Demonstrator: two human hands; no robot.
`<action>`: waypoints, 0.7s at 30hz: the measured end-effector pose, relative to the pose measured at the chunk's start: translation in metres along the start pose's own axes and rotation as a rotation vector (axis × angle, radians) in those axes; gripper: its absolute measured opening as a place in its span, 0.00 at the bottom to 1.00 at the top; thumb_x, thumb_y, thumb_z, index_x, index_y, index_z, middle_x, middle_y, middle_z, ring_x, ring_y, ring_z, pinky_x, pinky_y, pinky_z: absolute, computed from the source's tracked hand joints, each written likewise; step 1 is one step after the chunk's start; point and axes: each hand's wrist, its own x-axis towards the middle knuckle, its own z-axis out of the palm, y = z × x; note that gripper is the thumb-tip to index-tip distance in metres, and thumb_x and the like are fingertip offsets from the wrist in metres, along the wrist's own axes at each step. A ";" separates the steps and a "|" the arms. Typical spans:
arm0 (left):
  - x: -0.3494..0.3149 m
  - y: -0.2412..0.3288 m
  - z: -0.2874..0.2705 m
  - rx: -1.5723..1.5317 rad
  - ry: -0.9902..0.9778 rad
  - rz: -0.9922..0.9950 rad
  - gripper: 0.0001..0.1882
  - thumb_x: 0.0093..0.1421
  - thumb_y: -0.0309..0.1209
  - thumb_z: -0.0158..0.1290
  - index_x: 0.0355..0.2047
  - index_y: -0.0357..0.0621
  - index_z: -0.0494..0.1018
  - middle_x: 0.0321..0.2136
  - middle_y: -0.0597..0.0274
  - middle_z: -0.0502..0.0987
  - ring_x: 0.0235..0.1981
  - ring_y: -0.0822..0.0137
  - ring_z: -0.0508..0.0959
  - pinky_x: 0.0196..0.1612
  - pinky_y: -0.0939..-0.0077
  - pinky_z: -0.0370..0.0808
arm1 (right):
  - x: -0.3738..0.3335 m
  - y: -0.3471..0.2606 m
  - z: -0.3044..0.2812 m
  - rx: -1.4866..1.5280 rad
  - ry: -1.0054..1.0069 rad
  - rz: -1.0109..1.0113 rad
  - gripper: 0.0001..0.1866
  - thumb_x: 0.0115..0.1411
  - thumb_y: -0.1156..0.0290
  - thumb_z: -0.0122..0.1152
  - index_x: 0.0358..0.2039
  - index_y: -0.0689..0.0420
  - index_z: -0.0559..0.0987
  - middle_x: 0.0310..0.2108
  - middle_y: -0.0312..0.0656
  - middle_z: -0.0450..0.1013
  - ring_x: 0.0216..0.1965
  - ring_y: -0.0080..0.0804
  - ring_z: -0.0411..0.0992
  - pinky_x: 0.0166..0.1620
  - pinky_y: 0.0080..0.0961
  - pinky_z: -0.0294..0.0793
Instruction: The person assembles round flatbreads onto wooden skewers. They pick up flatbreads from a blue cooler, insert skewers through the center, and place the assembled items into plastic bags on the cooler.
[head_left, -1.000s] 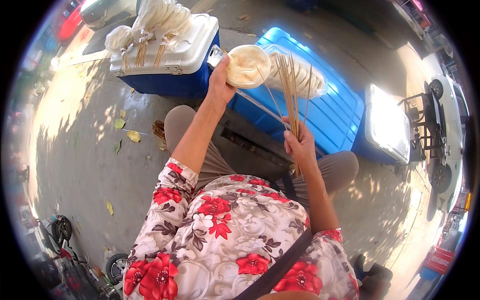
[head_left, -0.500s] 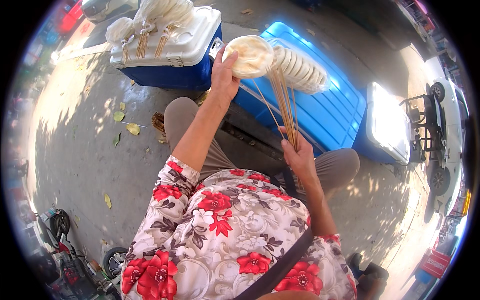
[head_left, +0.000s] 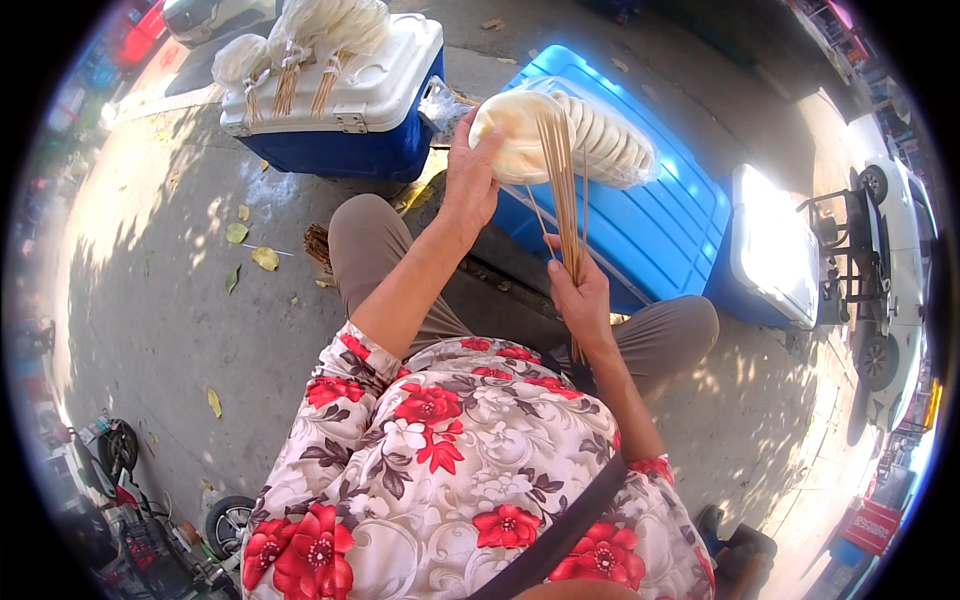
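A pale round flatbread [head_left: 508, 128] is gripped at its left edge by my left hand [head_left: 470, 175]. It stands against the near end of a row of similar flatbreads [head_left: 612, 142] in a clear plastic bag on the blue lid. My right hand [head_left: 582, 295] is closed around a bundle of thin wooden skewers [head_left: 566, 215]. Their upper ends fan upward and pass in front of the bread's right edge; I cannot tell whether any pierces it. One or two skewers stand apart from the bundle.
Beneath the bag is a large bright blue box lid [head_left: 665, 235]. To the left, a blue-and-white cooler [head_left: 400, 75] carries bagged bundles of skewers [head_left: 330, 45]. Another white-lidded cooler [head_left: 775, 250] stands at right. Leaves [head_left: 265, 258] lie on the pavement beside a brown stick bundle [head_left: 317, 245].
My left hand has brought the flatbread rightward and slightly down, against the bagged row. My right hand has shifted a little up and left, and the skewers lean less.
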 end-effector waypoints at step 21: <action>-0.016 -0.012 0.002 0.073 -0.060 -0.060 0.26 0.58 0.25 0.52 0.57 0.46 0.58 0.45 0.60 0.72 0.43 0.67 0.76 0.39 0.75 0.78 | 0.036 -0.005 0.010 0.037 -0.002 -0.101 0.12 0.64 0.67 0.49 0.42 0.62 0.72 0.14 0.29 0.61 0.14 0.14 0.57 0.18 0.14 0.55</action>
